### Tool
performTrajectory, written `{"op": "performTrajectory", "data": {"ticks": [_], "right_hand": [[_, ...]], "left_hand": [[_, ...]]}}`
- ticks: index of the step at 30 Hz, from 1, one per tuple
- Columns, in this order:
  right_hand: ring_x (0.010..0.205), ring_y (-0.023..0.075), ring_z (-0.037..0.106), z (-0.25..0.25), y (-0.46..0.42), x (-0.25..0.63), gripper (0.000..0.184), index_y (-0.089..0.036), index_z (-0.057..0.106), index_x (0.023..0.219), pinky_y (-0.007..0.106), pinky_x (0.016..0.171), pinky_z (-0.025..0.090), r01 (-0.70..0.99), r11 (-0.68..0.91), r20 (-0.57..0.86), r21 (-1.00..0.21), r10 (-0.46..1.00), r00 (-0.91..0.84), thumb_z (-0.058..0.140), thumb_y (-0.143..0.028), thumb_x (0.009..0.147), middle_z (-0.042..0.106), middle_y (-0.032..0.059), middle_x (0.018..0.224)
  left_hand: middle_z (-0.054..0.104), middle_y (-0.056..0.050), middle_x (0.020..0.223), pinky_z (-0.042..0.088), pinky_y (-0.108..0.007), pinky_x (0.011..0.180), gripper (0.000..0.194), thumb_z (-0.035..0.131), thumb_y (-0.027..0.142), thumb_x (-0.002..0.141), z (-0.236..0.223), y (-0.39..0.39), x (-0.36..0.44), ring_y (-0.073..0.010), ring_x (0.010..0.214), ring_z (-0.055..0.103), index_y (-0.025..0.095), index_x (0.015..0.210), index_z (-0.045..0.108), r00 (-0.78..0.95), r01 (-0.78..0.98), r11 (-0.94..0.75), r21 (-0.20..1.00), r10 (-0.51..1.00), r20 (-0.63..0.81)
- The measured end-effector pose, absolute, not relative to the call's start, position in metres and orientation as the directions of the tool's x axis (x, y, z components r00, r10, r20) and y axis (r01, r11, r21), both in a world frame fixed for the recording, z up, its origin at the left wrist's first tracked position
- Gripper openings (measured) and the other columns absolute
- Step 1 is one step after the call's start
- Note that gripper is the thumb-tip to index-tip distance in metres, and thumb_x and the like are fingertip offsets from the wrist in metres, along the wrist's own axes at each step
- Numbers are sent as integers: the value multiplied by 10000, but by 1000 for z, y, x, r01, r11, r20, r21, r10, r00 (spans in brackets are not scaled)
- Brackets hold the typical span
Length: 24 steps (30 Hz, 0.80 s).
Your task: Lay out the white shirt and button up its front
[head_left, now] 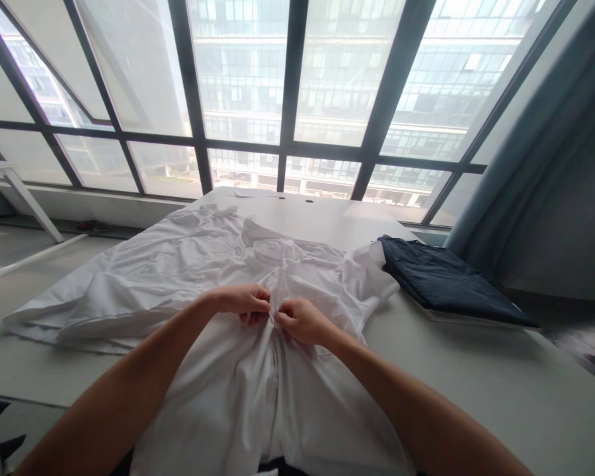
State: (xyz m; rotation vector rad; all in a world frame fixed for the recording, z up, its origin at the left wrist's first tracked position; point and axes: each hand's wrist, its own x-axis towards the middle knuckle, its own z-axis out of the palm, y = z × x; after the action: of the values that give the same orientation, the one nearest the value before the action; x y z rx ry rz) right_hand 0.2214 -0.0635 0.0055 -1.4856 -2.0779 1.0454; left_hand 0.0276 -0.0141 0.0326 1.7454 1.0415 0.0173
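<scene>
A white short-sleeved shirt (322, 396) lies front up on the table, its collar away from me and its lower end hanging toward me. At its front placket, my left hand (245, 303) pinches the left edge of the cloth. Close beside it, my right hand (300, 319) pinches the other edge, the fingertips of both hands nearly meeting. Any button between the fingers is too small to make out. Below the hands the two front edges run down side by side in loose folds. Another white garment (149, 277) lies spread and wrinkled to the left, partly under the shirt.
A folded dark navy garment (446, 277) rests on a thin pale board or stack at the right of the white table (480, 377). A blue-grey curtain (520, 152) hangs at the right. Large windows (248, 73) stand behind the table. A white metal frame (32, 201) is at far left.
</scene>
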Motion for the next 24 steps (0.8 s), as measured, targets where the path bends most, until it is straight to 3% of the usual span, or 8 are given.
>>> {"op": "performTrajectory", "data": {"ticks": [4,9,16,24], "right_hand": [[421,78,466,9,-63,223,231,-178,513,615,179,429,302,561,122,-107,-819,928,-358,517,-113,837,515,-60,481],[413,76,485,14,-62,226,221,-178,526,632,168,414,318,472,118,-89,-874,915,-393,508,-108,840,533,-56,487],[412,68,483,12,-59,229,234,-169,542,640,154,405,311,463,147,-78,-874,899,-431,494,-93,857,517,-60,472],[415,71,469,17,-60,231,214,-168,549,658,153,394,333,422,120,-96,-899,885,-456,499,-88,850,507,-66,469]], "left_hand": [[623,0,621,384,-196,466,391,689,532,748,37,-15,25,-111,520,562,165,694,568,595,674,-52,737,629,-500],[689,-35,694,380,-194,480,587,729,728,665,43,-24,29,-123,590,608,152,696,618,685,617,-51,785,527,-503],[702,-37,705,371,-201,490,555,726,699,666,41,-27,35,-113,575,595,152,677,629,666,632,-56,773,550,-504],[641,8,630,319,-195,470,291,680,438,619,43,-28,37,-115,565,565,173,713,607,625,623,-19,782,613,-483]]}}
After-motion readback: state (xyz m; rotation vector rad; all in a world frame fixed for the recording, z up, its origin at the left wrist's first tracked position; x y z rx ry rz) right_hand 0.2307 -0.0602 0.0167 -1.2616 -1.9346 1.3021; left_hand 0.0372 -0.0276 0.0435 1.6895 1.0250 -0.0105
